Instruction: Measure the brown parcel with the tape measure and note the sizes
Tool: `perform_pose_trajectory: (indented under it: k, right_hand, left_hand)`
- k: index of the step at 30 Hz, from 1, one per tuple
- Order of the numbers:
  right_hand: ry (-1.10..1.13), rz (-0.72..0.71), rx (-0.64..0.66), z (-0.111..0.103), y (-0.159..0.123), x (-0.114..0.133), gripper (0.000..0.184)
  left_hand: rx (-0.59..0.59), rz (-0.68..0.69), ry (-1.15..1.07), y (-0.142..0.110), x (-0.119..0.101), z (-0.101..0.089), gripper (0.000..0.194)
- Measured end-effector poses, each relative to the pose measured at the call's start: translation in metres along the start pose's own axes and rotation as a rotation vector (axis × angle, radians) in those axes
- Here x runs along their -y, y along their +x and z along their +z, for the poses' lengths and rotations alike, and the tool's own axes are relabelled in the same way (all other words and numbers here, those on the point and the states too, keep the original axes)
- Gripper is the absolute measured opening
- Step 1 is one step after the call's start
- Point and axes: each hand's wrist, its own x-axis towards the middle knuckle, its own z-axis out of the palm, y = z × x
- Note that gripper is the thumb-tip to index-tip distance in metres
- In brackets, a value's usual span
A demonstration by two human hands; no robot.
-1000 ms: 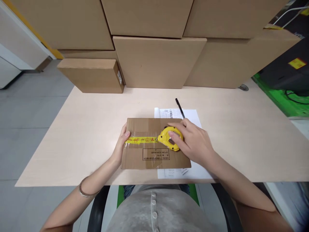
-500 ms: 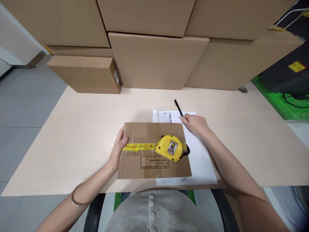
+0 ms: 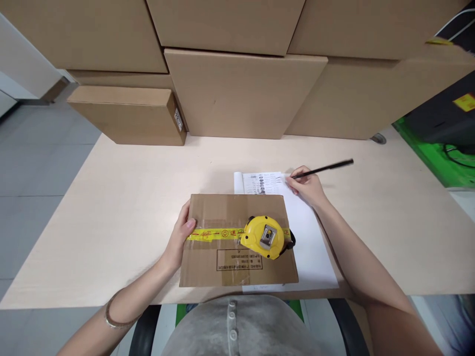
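Note:
My left hand (image 3: 179, 239) grips the left edge of a brown cardboard box (image 3: 208, 264), thumb on top and fingers along its side. Yellow printed tape runs across the box, and a yellow tape measure (image 3: 262, 237) lies on its right half. Under the box are white paper sheets (image 3: 313, 257); the part beyond its far edge carries print and writing. My right hand (image 3: 306, 187) rests on the paper's upper right, fingers closed around a black pen (image 3: 330, 167). The pen slants up to the right, its lower end near the written part.
Large cardboard boxes (image 3: 241, 96) are stacked along the far edge of the table (image 3: 111, 198). A smaller flat box (image 3: 126, 121) stands at the back left. Dark equipment (image 3: 438, 118) sits on a green surface at the right.
My right hand has picked the pen up from the paper and turned it, so its far end now points right. My left hand still holds the box.

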Motion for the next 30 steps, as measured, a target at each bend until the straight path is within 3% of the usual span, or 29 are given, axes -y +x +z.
perform_pose_trajectory:
  k: [12, 30]
  right_hand:
    - [-0.086, -0.009, 0.022, 0.014, 0.002, -0.001, 0.035]
    - [-0.077, 0.006, 0.020, 0.014, -0.001, 0.001, 0.030]
  left_hand:
    - [-0.020, -0.015, 0.004, -0.001, -0.002, 0.001, 0.056]
    - [-0.016, -0.042, -0.001, -0.003, -0.006, 0.003, 0.060]
